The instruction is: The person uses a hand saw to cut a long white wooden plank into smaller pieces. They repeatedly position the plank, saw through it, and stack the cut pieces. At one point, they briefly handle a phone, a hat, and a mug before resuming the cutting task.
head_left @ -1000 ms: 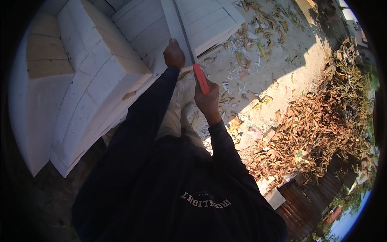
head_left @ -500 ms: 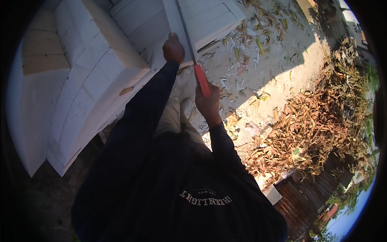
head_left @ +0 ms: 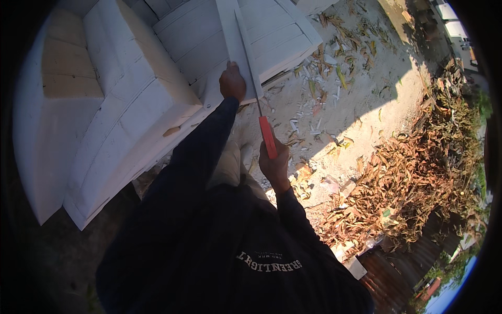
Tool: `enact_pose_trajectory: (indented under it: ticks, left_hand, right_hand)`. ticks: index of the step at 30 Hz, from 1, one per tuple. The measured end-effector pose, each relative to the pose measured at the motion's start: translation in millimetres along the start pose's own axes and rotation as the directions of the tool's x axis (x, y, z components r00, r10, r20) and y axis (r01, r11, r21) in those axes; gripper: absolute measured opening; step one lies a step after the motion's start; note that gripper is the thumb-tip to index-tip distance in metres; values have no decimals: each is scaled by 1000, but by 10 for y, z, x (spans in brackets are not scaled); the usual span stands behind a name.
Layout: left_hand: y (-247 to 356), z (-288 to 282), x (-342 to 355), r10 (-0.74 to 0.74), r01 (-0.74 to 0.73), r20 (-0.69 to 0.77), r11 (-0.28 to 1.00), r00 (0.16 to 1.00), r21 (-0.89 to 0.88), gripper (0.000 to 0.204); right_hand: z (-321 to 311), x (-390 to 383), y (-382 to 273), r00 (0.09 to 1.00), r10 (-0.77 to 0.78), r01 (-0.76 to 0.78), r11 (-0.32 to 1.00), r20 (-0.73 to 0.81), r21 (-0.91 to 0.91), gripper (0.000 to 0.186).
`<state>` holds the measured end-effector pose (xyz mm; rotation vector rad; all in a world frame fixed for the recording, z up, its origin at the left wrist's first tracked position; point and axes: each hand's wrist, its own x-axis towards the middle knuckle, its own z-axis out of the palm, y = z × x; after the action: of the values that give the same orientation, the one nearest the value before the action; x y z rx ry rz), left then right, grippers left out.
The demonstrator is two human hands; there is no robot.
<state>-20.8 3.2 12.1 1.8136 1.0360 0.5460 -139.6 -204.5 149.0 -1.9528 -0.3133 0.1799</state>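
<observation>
A hand saw with a red handle is gripped in my right hand, which is closed around the handle. Its long thin blade points away from me and lies along a long white block on top of other white blocks. My left hand, fingers closed, holds the near part of that block just left of the blade. How its fingertips sit on the block cannot be made out.
Stacked white blocks rise close on my left, with more white blocks beyond the saw. White chips and leaves lie on the sandy ground. A heap of dry brown leaves and rusty corrugated sheet metal are at right.
My right hand has pulled the saw back toward me, and more blade shows nearer my body. The left hand stays on the block while the whole view has shifted slightly.
</observation>
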Motion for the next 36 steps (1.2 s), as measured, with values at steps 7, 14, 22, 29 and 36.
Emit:
enact_pose_trajectory:
  ticks: [7, 14, 22, 29, 36]
  left_hand:
    - [64, 97, -32, 50, -50, -29, 999, 998, 13, 54]
    - [-55, -9, -26, -16, 16, 8, 1000, 1000, -9, 57]
    - [-18, -3, -109, -44, 44, 6, 999, 999, 2, 59]
    - [128, -8, -61, 1, -1, -6, 1000, 1000, -16, 59]
    - [45, 0, -86, -26, 25, -35, 1000, 999, -16, 57]
  right_hand:
    - [114, 469, 59, 996, -62, 66, 994, 57, -82, 16]
    - [-122, -24, -14, 997, 22, -19, 999, 69, -39, 21]
    - [-32, 172, 22, 996, -11, 17, 997, 84, -76, 13]
    - [-64, 442, -14, 977, 55, -33, 994, 206, -107, 26]
    - [-81, 151, -99, 990, -58, 67, 996, 125, -67, 36]
